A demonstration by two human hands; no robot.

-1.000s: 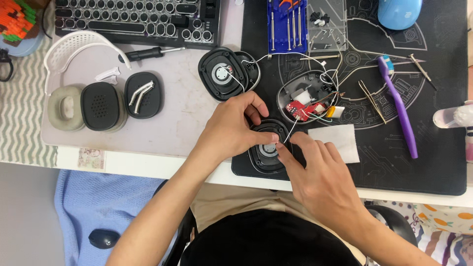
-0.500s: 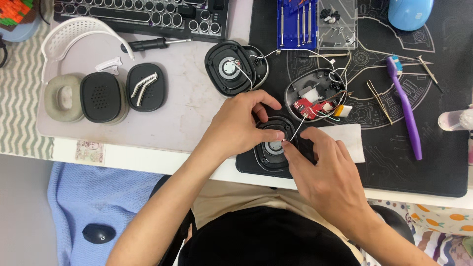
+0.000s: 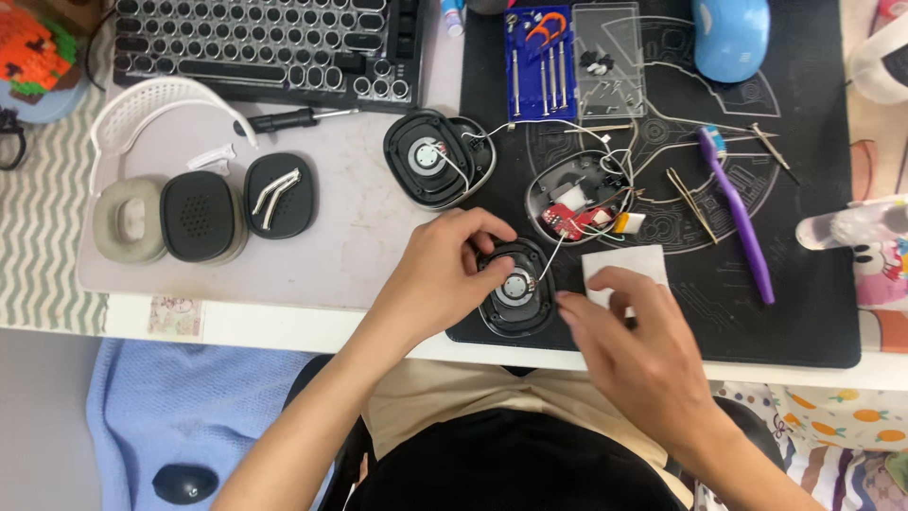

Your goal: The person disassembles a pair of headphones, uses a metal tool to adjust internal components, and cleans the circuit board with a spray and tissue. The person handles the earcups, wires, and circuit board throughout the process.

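Left hand (image 3: 445, 274) grips speaker cup (image 3: 518, 289) to steady it on mat (image 3: 804, 312); right hand (image 3: 634, 341) open, fingers over white paper (image 3: 624, 260).

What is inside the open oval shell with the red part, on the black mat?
Inside the oval shell sit a red circuit board, a white part and a tangle of thin wires that run out over its rim. Whatever lies beneath the board is covered.
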